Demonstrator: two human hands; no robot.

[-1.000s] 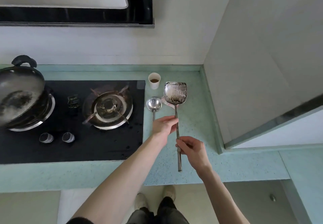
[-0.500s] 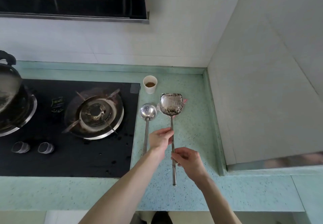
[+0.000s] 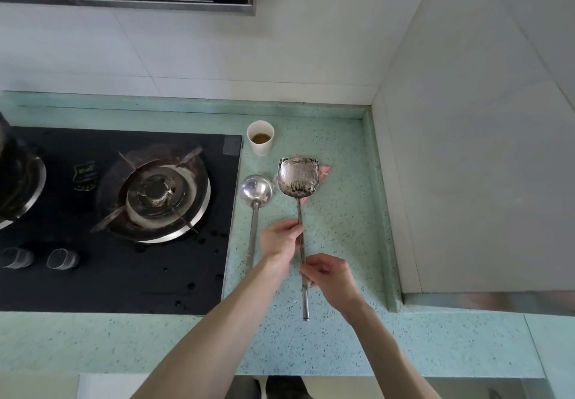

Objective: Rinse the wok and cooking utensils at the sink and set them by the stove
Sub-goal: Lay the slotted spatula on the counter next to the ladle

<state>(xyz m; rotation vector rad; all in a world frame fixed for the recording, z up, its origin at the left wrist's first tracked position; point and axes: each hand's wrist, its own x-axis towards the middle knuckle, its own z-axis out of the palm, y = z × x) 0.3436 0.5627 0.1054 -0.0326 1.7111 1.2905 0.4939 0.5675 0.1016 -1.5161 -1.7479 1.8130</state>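
Long-handled steel wok spatula (image 3: 299, 177) now sits lower over the speckled green tabletop (image 3: 342, 243) than a moment ago — its blade above a pink cloth (image 3: 325, 171). Left hand (image 3: 280, 240) and right hand (image 3: 329, 277) both grip the handle. Round steel ladle (image 3: 256, 191) lies alongside — setting-down looks close. White paper cup (image 3: 260, 141) holds brown liquid.

The spatula (image 3: 299, 177) is bright polished metal, its blade streaked with dark residue, its long handle smooth and shiny. The ladle (image 3: 256, 191) beside it is the same glossy steel, with a cleaner bowl. The table (image 3: 342, 224) is pale green speckled stone with a soft sheen. The stove (image 3: 124, 274) top is glossy black glass, spotted with droplets; its burner ring (image 3: 168, 199) is scorched, dull metal. The cup (image 3: 260, 137) looks like matt white paper. The wall (image 3: 217, 56) is smooth white tile.
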